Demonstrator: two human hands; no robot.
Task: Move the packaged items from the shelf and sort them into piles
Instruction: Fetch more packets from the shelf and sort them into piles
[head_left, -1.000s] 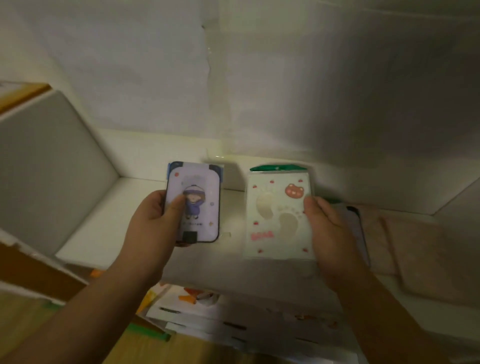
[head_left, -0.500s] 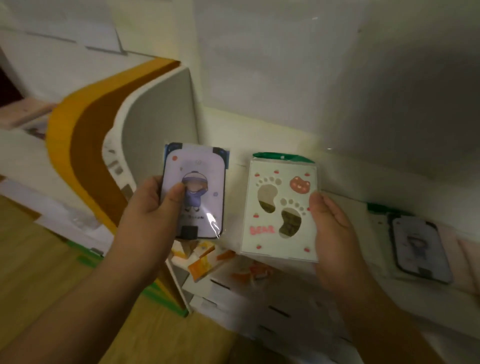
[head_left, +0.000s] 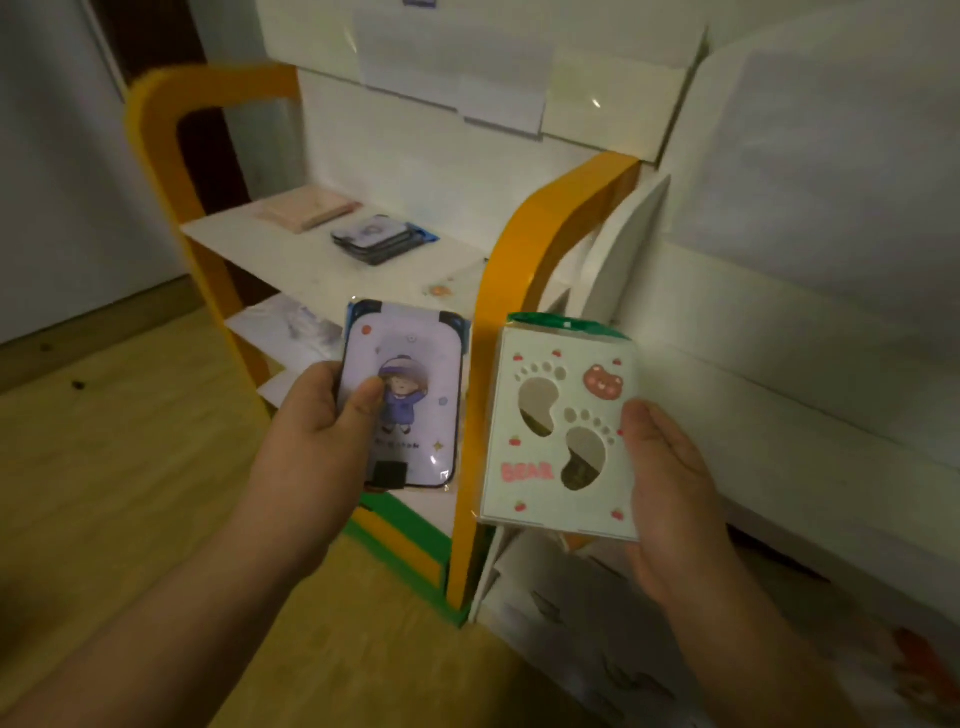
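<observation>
Nearest, two bare arms reaching forward over a wooden floor.

Left hand: grip closed on a purple card pack, thumb pressed flat on the front, other fingers hidden behind. Pack upright, wrapped in clear plastic, with a drawing of a child in a purple hat and coat.

Right hand: grip closed on a white pack, thumb on its right edge, fingers tucked behind. Pack upright, a little tilted, with a green strip on top, two foot-shaped holes, a brown bear face and the pink word "BEAR". Both packs up in the air, side by side, not touching.

Just behind the packs, a small shelf with curved orange sides and white boards. Green trim along the bottom.

Farther back, on the top board, two piles well apart from the hands: a stack of purple packs, and behind it, to the left, a pink stack.

Farthest, a white wall with blurry white papers stuck on.
</observation>
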